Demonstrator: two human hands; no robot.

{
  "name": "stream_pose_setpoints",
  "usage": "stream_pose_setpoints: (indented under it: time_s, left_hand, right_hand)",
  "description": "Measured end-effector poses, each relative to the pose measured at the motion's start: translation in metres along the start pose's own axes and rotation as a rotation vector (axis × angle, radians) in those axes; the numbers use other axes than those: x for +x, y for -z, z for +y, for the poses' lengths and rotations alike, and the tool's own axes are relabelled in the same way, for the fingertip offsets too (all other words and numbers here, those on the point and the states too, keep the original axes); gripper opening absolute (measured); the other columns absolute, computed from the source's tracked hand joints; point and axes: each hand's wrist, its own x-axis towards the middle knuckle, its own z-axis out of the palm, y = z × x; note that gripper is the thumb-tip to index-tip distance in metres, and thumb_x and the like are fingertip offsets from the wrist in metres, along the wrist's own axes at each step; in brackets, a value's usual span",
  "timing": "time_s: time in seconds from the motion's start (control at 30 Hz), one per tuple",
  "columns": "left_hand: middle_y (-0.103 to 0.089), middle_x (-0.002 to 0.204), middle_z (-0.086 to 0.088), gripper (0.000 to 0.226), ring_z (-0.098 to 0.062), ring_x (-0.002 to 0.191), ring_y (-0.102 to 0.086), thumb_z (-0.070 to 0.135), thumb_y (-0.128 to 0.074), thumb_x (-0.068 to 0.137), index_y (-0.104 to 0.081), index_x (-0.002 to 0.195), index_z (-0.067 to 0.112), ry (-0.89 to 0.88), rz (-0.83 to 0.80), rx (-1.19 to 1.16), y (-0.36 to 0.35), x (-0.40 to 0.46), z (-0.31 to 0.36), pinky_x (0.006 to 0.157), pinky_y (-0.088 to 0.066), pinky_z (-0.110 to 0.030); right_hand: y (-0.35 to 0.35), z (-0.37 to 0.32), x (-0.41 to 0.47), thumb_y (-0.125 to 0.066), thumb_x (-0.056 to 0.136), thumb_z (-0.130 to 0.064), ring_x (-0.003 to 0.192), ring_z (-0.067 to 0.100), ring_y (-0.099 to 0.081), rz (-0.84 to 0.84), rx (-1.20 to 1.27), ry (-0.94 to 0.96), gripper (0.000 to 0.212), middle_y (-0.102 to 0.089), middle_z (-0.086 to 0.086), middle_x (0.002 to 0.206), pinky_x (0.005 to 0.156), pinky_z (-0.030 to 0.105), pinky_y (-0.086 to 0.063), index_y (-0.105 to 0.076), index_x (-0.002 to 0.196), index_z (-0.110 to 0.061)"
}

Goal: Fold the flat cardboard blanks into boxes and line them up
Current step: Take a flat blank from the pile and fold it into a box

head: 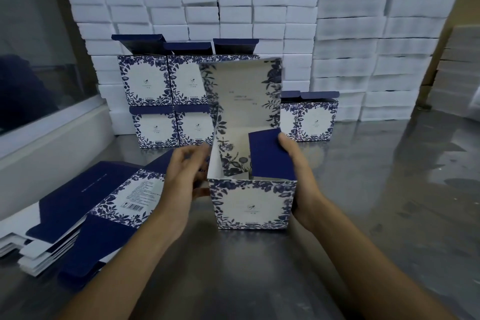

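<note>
1. A white cardboard box printed with blue leaves [251,204] is stood upright on the grey metal table [376,189], near its front edge, its open mouth turned upward so the flaps can be reached.
2. The box's right wall is gripped by the right hand [298,176], whose fingertips are curled over the navy side flap [270,154]; the flap is judged to be being pressed inward.
3. The left hand [185,176] is blurred beside the left wall; whether it pinches anything cannot be told.
4. The tall lid panel [244,96] is left standing straight up at the far wall, so the long axis runs vertically.
5. Flat blanks [78,215] are stacked at the left; finished boxes [166,101] are lined up behind.
</note>
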Motion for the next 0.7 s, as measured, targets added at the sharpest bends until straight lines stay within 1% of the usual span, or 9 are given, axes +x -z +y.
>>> stream_pose_setpoints:
  time_s: [0.1,0.13,0.2,0.27,0.33,0.4,0.53,0.63,0.7]
  left_hand:
    - [-0.067,0.077,0.004,0.009,-0.010,0.067,-0.063,0.040,-0.071,0.078,-0.066,0.082,0.032,0.006,0.004,0.040,0.000,0.004,0.002,0.051,-0.051,-0.023]
    - [-0.066,0.076,0.003,0.007,-0.009,0.064,-0.062,0.032,-0.069,0.085,-0.068,0.077,0.033,0.003,0.017,0.047,0.001,0.005,0.002,0.051,-0.051,-0.023]
    - [-0.068,0.078,0.001,0.008,-0.010,0.065,-0.064,0.037,-0.070,0.083,-0.070,0.076,0.033,0.017,0.005,0.018,0.004,0.005,0.004,0.053,-0.052,-0.024]
    - [-0.074,0.089,-0.002,0.034,-0.016,0.077,-0.070,0.057,-0.073,0.064,-0.070,0.086,0.031,0.029,-0.029,0.013,0.002,0.001,0.008,0.066,-0.057,-0.031]
    - [-0.074,0.102,-0.009,0.058,-0.025,0.095,-0.070,0.065,-0.072,0.058,-0.068,0.099,0.024,0.055,-0.032,0.016,0.000,-0.003,0.012,0.085,-0.054,-0.042]
    - [-0.073,0.105,-0.011,0.055,-0.027,0.099,-0.069,0.058,-0.073,0.062,-0.065,0.101,0.020,0.056,-0.028,0.021,0.001,-0.002,0.016,0.090,-0.050,-0.044]
    - [-0.075,0.084,0.000,0.028,-0.019,0.073,-0.071,0.023,-0.074,0.075,-0.061,0.099,0.023,0.006,0.028,0.034,0.009,0.005,0.018,0.061,-0.056,-0.030]
    - [-0.066,0.076,-0.010,0.018,-0.028,0.072,-0.062,0.017,-0.074,0.073,-0.058,0.079,0.020,0.019,0.077,0.065,0.012,0.007,0.019,0.069,-0.045,-0.038]
    - [-0.057,0.079,-0.013,0.015,-0.029,0.078,-0.054,0.019,-0.070,0.066,-0.056,0.069,0.019,0.014,0.116,0.115,0.016,0.007,0.018,0.076,-0.038,-0.043]
  right_hand:
    - [-0.004,0.000,-0.001,-0.069,0.069,-0.070,0.091,0.030,-0.075,-0.018,-0.006,0.029,0.056,-0.077,0.012,0.105,0.079,0.042,-0.061,-0.080,0.097,-0.024]
    - [-0.005,0.000,-0.002,-0.068,0.068,-0.071,0.090,0.029,-0.075,-0.018,-0.005,0.036,0.053,-0.077,0.011,0.104,0.075,0.039,-0.061,-0.081,0.093,-0.027]
    - [-0.007,-0.001,-0.003,-0.066,0.071,-0.071,0.087,0.024,-0.076,-0.035,-0.015,0.055,0.045,-0.078,0.007,0.101,0.069,0.033,-0.060,-0.081,0.089,-0.033]
    - [-0.009,-0.002,-0.004,-0.065,0.075,-0.067,0.087,0.022,-0.076,-0.062,-0.049,0.078,0.038,-0.078,0.005,0.101,0.067,0.029,-0.059,-0.080,0.092,-0.036]
    - [-0.012,-0.004,-0.007,-0.071,0.076,-0.066,0.094,0.021,-0.075,-0.058,-0.074,0.095,0.052,-0.075,0.005,0.114,0.069,0.027,-0.059,-0.075,0.114,-0.030]
    - [-0.013,-0.006,-0.010,-0.072,0.070,-0.069,0.104,0.018,-0.072,-0.069,-0.126,0.112,0.084,-0.066,0.003,0.133,0.074,0.024,-0.060,-0.058,0.139,-0.024]
    - [-0.020,-0.007,-0.016,-0.071,0.063,-0.066,0.100,0.008,-0.072,-0.164,-0.148,0.137,0.097,-0.069,-0.001,0.127,0.068,0.017,-0.058,-0.049,0.147,-0.020]
    - [-0.022,-0.005,-0.017,-0.066,0.061,-0.069,0.115,0.009,-0.066,-0.154,-0.189,0.151,0.102,-0.059,-0.002,0.142,0.089,0.025,-0.058,-0.045,0.150,-0.025]
    - [-0.022,-0.003,-0.018,-0.066,0.063,-0.076,0.130,0.009,-0.055,-0.126,-0.256,0.201,0.104,-0.047,-0.006,0.153,0.108,0.032,-0.047,-0.040,0.152,-0.030]
